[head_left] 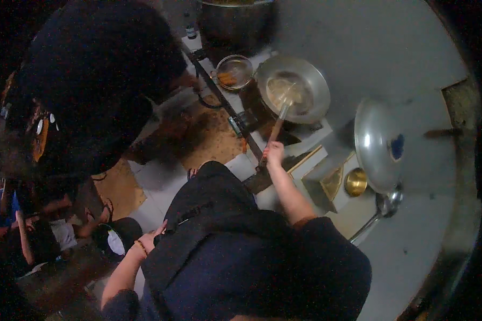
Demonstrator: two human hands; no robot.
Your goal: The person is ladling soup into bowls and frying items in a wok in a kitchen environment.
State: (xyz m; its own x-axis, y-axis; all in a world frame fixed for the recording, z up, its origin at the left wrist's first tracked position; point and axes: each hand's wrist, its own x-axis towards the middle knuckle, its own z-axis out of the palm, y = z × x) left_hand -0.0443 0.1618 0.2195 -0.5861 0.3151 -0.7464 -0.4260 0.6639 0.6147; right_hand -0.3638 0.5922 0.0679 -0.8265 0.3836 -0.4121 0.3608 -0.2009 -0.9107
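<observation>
My right hand (274,152) is closed around the wooden handle of a long metal-headed utensil (278,126). The utensil's head rests inside a wide metal wok (315,90), on some pale contents that look blurred. A bracelet circles the wrist of my left hand (150,239), which lies at the side of my dark apron, near my hip. A finger or two of it point along the cloth, and whether anything is in it cannot be told. Beside the wok, to its left, is a small round pan or strainer (235,72) with orange-brown pieces in it.
A large dark pot (237,26) stands beyond the wok. A domed metal lid (375,148) leans at the right, with a brass-coloured bowl (356,182) and a metal ladle (391,202) near it. A person in dark clothes (92,80) is close at the upper left; other people sit at the lower left.
</observation>
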